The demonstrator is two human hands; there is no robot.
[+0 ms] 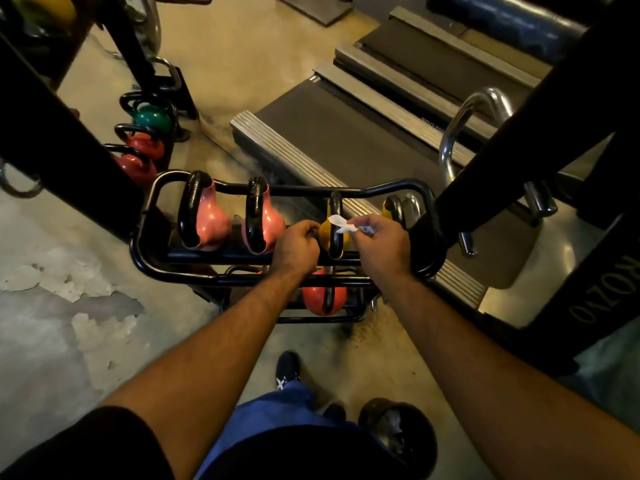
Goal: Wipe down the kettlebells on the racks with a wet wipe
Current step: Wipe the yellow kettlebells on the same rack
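Note:
A black tubular rack (145,258) stands in front of me with kettlebells on its top shelf. Two pink kettlebells (211,223) (270,223) sit at the left, a yellow kettlebell (325,233) in the middle and a second yellow one (389,209) at the right. My right hand (381,244) pinches a crumpled white wet wipe (341,224) against the black handle of the middle yellow kettlebell. Fingers curled, my left hand (299,245) sits at that kettlebell's left side; what it grips is hidden. A red kettlebell (322,299) sits on the lower shelf.
A second rack at the far left holds a green kettlebell (152,117) and two red ones (143,145). Treadmill decks (332,140) lie behind the rack. A thick black machine frame (540,133) rises at the right and another (62,143) at the left. A dark bin (398,431) stands by my feet.

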